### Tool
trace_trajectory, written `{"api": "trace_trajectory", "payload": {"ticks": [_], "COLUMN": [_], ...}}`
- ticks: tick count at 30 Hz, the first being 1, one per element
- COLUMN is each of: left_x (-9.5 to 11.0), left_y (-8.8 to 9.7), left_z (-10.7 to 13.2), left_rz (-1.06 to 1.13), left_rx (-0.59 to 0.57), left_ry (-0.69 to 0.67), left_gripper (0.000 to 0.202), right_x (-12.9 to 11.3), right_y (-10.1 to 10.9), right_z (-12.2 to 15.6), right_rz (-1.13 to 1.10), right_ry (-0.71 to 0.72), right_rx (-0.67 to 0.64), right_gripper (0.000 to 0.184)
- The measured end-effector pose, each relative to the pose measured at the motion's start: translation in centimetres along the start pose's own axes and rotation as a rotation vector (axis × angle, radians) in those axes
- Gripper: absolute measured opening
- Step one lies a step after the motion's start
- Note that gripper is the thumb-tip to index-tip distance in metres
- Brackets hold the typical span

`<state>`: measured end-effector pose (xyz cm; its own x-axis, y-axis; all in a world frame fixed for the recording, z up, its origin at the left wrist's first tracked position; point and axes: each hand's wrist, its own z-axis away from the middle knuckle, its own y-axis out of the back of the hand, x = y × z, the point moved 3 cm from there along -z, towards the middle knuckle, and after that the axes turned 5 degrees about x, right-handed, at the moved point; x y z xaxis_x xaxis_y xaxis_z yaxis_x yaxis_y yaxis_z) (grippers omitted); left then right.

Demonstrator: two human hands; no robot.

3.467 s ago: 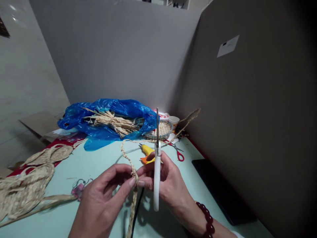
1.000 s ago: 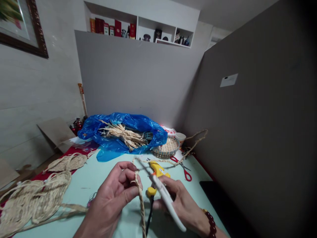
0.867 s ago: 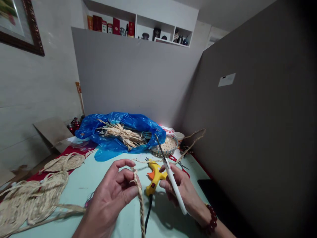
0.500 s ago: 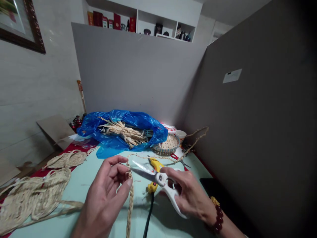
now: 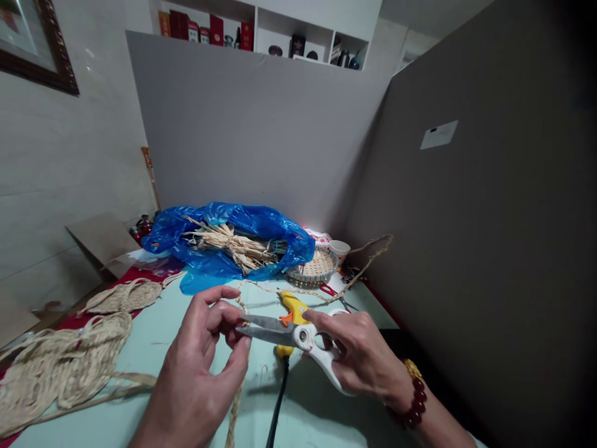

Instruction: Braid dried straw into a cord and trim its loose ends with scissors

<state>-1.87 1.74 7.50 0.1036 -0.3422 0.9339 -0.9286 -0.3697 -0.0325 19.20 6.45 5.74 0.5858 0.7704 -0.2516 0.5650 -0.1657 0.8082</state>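
Note:
Low in the middle of the head view, my left hand [image 5: 205, 361] pinches a braided straw cord [image 5: 235, 410] between curled fingers and thumb. The cord hangs down below the fingers, and a thinner stretch leads up and away to the back right. My right hand [image 5: 361, 354] grips white-handled scissors [image 5: 303, 337] by their loops. Their narrowed blades point left and reach the cord at my left fingertips; whether they touch it I cannot tell. Behind the scissors lies a yellow glue gun [image 5: 293, 308] with a black lead.
Woven straw pieces [image 5: 69, 367] lie at the left. A blue plastic bag [image 5: 163, 233] with a bundle of dry straw [image 5: 236, 242] is at the back. Beside it stand a flat woven basket [image 5: 313, 270] and a paper cup [image 5: 339, 250]. Red-handled scissors [image 5: 329, 290] lie near it. Grey panels [image 5: 261, 137] enclose the table.
The scissor blades have come closer together and moved left to the cord at my left fingertips. The hanging cord now slants more to the left at the bottom.

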Motion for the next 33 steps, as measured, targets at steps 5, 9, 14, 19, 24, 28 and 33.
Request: {"api": "trace_trajectory", "payload": {"ticks": [5,9,14,19,24,28,33], "left_x": [0.0,0.1,0.5,0.3,-0.2,0.1,0.3], "left_y": [-0.1,0.0,0.0,-0.1,0.0,-0.1,-0.1], "left_z": [0.0,-0.1,-0.2,-0.2,-0.1,-0.1,-0.1], "left_rz": [-0.045,-0.027,-0.009,-0.024,-0.069,-0.114,-0.131], "left_rx": [-0.011,-0.002,0.012,-0.002,-0.022,-0.046,-0.061], "left_ry": [0.028,0.03,0.048,0.033,0.019,0.026,0.026], "left_gripper": [0.027,0.028,0.03,0.025,0.03,0.028,0.028], "right_x": [0.7,0.8,0.4,0.3,0.0,-0.2,-0.2], "right_y": [0.0,-0.2,-1.0,-0.8,-0.4,-0.3,-0.2], "right_z": [0.5,0.4,0.3,0.1,-0.1,-0.2,-0.2], "right_rz": [0.095,0.105,-0.058,-0.068,-0.069,-0.089,-0.11], "right_ry": [0.078,0.074,-0.057,-0.094,-0.107,-0.114,-0.134], "right_rx": [0.124,0.165,0.072,0.003,-0.032,-0.055,-0.108], "right_gripper": [0.043,0.044,0.028,0.018,0.025,0.025,0.025]}}
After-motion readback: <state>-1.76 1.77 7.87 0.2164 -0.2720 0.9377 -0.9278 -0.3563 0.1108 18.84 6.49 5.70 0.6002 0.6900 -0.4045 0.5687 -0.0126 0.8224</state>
